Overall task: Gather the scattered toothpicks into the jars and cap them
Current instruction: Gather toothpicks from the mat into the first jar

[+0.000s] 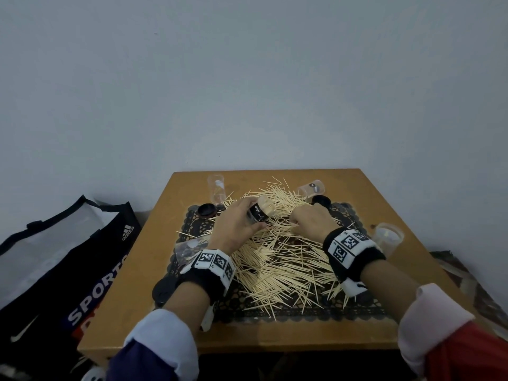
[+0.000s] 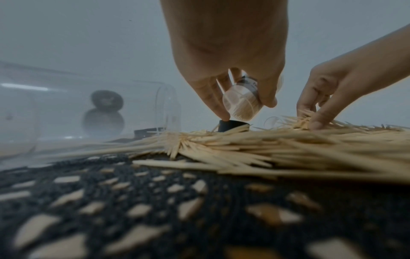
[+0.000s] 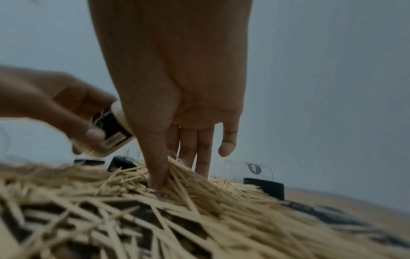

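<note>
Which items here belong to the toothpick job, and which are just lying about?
Job:
- scattered toothpicks
- jar in left hand
- right hand, pinching toothpicks
- empty jars
- black caps

Lying about:
- sports bag
- lace mat
- table

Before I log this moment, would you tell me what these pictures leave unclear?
- Head view: the right hand covers whatever its fingers touch in the toothpicks.
- Left wrist view: the left hand hides the mouth of the jar.
- Right wrist view: that jar's label is too blurred to read.
</note>
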### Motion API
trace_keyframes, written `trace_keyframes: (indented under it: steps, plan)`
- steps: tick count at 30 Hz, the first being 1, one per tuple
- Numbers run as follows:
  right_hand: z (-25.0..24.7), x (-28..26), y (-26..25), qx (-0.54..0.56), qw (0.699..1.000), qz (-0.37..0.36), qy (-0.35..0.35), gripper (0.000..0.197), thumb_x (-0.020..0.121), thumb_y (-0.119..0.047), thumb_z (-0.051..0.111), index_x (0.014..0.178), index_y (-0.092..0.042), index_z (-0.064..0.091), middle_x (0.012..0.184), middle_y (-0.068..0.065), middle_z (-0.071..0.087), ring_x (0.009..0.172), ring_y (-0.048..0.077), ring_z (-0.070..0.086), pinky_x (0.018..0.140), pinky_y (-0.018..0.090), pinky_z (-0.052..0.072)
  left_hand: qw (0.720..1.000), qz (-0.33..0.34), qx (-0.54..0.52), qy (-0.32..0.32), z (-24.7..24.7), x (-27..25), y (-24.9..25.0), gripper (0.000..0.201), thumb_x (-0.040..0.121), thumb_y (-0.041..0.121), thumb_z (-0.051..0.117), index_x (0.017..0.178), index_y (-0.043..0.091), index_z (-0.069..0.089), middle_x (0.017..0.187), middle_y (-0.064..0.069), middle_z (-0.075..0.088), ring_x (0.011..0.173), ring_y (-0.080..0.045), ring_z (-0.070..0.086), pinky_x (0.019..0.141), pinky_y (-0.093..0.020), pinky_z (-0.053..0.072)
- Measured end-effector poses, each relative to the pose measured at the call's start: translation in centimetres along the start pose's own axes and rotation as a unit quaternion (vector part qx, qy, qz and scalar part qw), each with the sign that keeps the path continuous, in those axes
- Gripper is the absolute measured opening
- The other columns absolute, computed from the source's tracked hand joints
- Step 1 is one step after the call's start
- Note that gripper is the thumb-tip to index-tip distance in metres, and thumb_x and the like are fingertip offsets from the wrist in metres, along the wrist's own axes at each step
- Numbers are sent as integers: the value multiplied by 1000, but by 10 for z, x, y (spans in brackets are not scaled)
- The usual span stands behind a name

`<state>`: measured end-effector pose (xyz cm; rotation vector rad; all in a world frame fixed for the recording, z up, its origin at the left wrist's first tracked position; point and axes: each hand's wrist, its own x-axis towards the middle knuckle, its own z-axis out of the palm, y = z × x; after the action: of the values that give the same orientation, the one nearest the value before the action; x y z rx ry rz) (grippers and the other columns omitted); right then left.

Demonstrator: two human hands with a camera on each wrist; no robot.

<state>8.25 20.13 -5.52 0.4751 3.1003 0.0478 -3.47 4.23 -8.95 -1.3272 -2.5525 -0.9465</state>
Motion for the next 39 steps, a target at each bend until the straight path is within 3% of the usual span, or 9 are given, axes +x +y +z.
trace_keyframes:
  steps: [4, 6, 8, 10, 12, 16, 25, 29, 39]
  plan:
    - [-3, 7, 10, 168, 984, 55, -7, 42, 89, -23, 67, 55, -17, 42, 57, -5, 44, 54, 14, 42, 62, 29, 32, 999, -11, 19, 24, -1, 0, 0, 64, 83, 43, 73, 135, 16, 49, 124, -1, 62, 110, -18, 58, 87, -29, 44]
    - [-6, 8, 14, 232, 971, 61, -5, 35, 86, -25, 71, 58, -16, 53, 65, -5, 51, 60, 15, 48, 64, 32, 43, 999, -20, 23, 37, -2, -1, 0, 63, 84, 43, 72, 135, 15, 48, 124, -3, 62, 111, -20, 58, 88, -33, 46]
    - [-11, 7, 14, 293, 954, 60, 20, 13, 85, -24, 72, 81, -12, 71, 94, -4, 56, 85, 18, 56, 85, 36, 49, 999, -23, 24, 40, -2, -1, 0, 63, 84, 44, 72, 135, 15, 48, 125, -3, 62, 112, -21, 58, 88, -35, 47]
    - [-15, 5, 14, 370, 926, 62, 44, 20, 87, -19, 71, 99, -3, 72, 105, -6, 51, 95, 15, 50, 91, 26, 44, 999, -23, 27, 38, -2, -1, -1, 63, 84, 45, 71, 135, 16, 48, 126, -2, 61, 113, -20, 57, 87, -33, 45]
    - [-20, 3, 11, 431, 899, 52, 65, 15, 88, -13, 68, 89, 2, 70, 83, -6, 48, 78, 12, 44, 69, 12, 41, 999, -23, 28, 36, -1, -1, -1, 63, 85, 45, 71, 135, 16, 48, 126, -1, 61, 113, -19, 57, 85, -30, 43]
    - [-15, 9, 9, 533, 840, 73, 69, 15, 92, -12, 63, 77, -9, 62, 66, 0, 56, 55, 10, 44, 45, 11, 36, 999, -15, 23, 22, 0, 0, -2, 65, 82, 45, 73, 135, 16, 48, 124, -1, 62, 110, -18, 58, 87, -31, 45]
    - [-23, 21, 0, 718, 681, 63, 134, 14, 94, -4, 57, 99, 8, 62, 87, 20, 62, 61, 17, 57, 55, 22, 51, 1000, 17, -18, -5, 0, -1, 0, 66, 80, 43, 75, 134, 13, 50, 126, -1, 61, 112, -18, 57, 93, -33, 47]
    - [-21, 28, -10, 709, 686, 60, 152, 12, 92, -5, 61, 96, 6, 63, 87, 25, 62, 61, 20, 59, 60, 25, 56, 998, 37, -38, -14, 0, -1, 2, 65, 81, 40, 76, 134, 13, 50, 126, -1, 62, 111, -16, 57, 95, -32, 46]
    - [-14, 24, -8, 736, 672, 46, 72, 22, 85, 7, 65, 106, 12, 63, 89, 20, 63, 69, 18, 60, 56, 21, 50, 999, 40, -36, 7, 1, 1, 0, 64, 81, 41, 75, 133, 13, 51, 123, -1, 63, 107, -15, 58, 87, -23, 41]
